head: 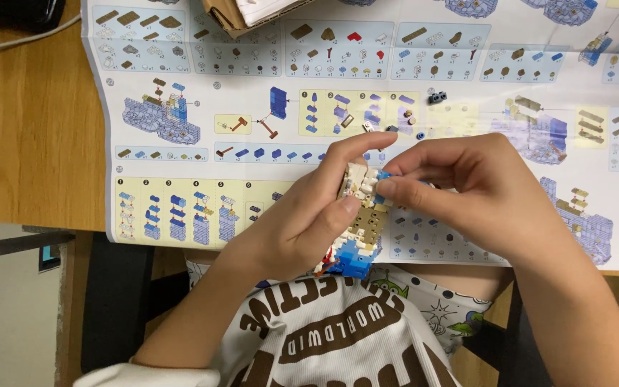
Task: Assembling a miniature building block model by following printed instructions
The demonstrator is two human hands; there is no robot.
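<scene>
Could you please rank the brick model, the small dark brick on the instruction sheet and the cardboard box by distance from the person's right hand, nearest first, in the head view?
From the right hand:
1. Brick model: touching its fingertips, to their left.
2. Small dark brick: on the instruction sheet, just above the hand.
3. Cardboard box: top edge, far upper left.

Brick model [362, 222]: cream, tan, blue base. Instr. sheet [252, 107]: pale blue/yellow panels. Table [23, 122]: brown wood.

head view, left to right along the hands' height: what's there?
Wooden desk → instruction sheet → left hand → brick model held between both hands → right hand → printed picture of the finished build at the sheet's right edge.
</scene>
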